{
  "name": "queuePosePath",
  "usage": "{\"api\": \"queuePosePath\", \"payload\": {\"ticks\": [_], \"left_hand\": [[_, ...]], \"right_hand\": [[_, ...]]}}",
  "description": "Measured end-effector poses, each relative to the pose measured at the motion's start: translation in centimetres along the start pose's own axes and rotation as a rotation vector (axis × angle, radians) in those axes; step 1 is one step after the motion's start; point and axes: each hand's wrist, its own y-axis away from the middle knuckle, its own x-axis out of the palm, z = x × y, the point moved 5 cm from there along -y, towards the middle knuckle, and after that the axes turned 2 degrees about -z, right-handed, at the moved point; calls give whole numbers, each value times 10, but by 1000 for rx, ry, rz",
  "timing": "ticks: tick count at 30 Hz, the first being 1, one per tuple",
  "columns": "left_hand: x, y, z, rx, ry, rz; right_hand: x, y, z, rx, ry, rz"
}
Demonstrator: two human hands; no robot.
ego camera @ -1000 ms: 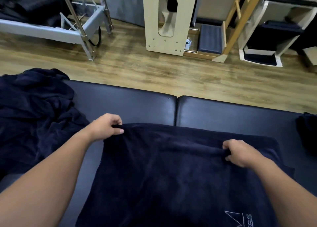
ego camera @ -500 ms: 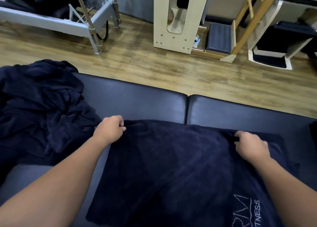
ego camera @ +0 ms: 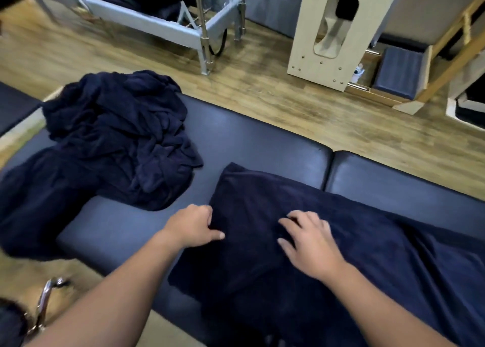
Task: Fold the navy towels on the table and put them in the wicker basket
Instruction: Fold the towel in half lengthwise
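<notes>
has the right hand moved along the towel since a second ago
Yes. The right hand left the towel's right end and now lies near the left hand, left of the table's cushion seam.

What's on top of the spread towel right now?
Right hand lies open on the spread towel; left hand grips its left edge. The table beneath is covered.

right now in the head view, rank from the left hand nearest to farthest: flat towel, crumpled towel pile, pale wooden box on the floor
1. flat towel, touching the left hand on its right.
2. crumpled towel pile, up-left on the table.
3. pale wooden box, far upper right on the floor.
</notes>
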Motion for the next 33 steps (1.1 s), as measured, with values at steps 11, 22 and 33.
{"api": "queuePosePath", "payload": {"ticks": [11, 22, 33], "left_hand": [[63, 95, 64, -267, 144, -108], [73, 110, 84, -234, 552, -361], [73, 103, 79, -79, 470, -156]], "right_hand": [[32, 20, 66, 168, 22, 243], [40, 103, 78, 495, 53, 63], [55, 154, 79, 379, 168, -106]]}}
